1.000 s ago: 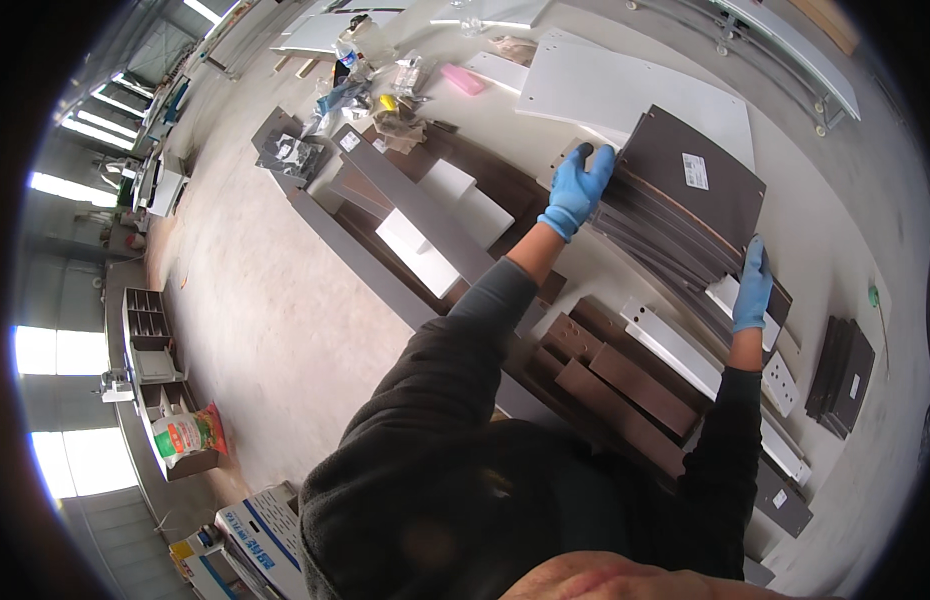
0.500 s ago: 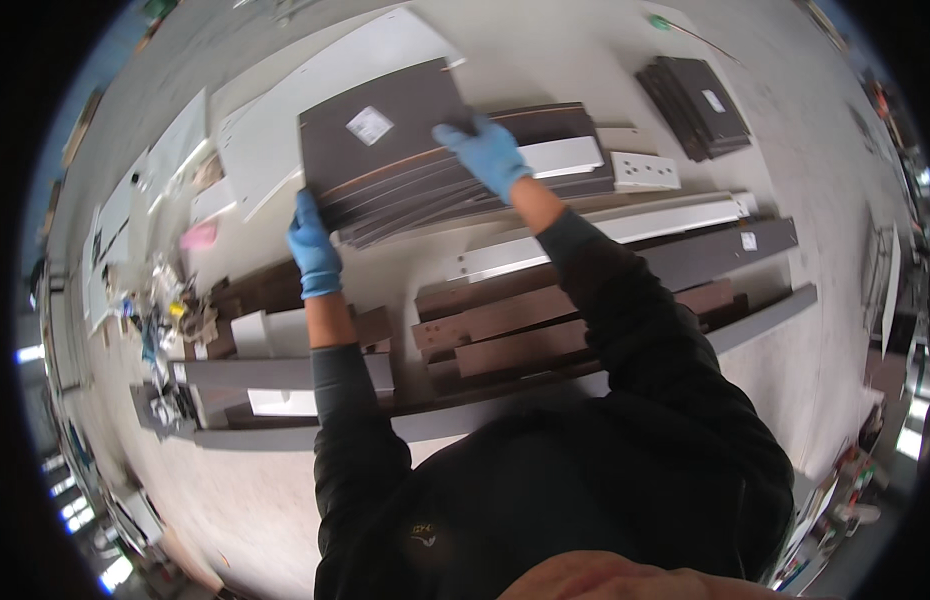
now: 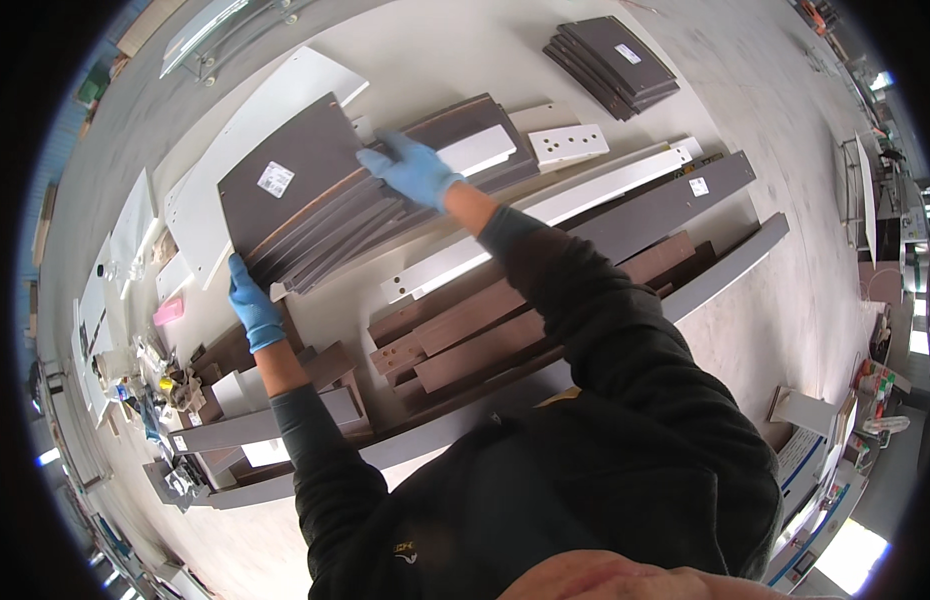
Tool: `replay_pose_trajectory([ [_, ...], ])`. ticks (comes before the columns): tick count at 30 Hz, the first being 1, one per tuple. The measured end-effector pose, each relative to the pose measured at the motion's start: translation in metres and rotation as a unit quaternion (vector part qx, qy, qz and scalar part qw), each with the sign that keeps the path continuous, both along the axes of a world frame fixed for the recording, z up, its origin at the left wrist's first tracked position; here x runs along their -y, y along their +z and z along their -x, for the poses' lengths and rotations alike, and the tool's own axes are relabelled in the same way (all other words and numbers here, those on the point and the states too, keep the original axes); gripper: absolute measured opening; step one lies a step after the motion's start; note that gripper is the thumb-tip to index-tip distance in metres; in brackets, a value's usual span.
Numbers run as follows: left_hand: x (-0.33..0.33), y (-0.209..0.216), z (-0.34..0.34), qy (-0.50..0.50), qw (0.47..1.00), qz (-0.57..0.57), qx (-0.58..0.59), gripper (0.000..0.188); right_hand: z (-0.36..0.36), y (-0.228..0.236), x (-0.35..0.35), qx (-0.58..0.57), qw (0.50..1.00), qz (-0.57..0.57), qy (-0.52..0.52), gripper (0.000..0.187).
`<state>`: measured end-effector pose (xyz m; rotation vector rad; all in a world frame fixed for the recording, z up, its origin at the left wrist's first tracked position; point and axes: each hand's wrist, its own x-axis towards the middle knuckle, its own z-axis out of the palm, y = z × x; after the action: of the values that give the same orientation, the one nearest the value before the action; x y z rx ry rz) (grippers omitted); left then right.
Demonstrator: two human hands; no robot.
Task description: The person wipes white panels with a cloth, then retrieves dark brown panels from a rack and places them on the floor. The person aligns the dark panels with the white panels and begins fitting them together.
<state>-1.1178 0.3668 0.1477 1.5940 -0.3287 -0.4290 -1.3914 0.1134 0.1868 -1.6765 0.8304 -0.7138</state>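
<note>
Against the near-left corner of the fanned stack of dark panels, the fingers of the left hand are placed; whether they are closed around it cannot be told. Beside the stack's right end, the right hand is held open, fingers extended, near the labelled top panel, with contact left unclear by blur. The step in hand is judged to be the handling or squaring of this stack; next, matched support at both ends seems called for.
</note>
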Motion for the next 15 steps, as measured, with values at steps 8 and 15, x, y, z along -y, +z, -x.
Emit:
replay_pose_trajectory([
  [8, 0.071, 0.067, 0.144, 0.151, 0.776, -0.109, 0.602, 0.058, 0.249, -0.046, 0.176, -0.082, 0.96, 0.161, -0.211, 0.075],
  [15, 0.28, 0.06, 0.377, -0.095, 0.867, 0.067, 0.485, 0.057, 0.439, -0.055, 0.351, -0.233, 0.886, 0.225, -0.331, 0.08],
])
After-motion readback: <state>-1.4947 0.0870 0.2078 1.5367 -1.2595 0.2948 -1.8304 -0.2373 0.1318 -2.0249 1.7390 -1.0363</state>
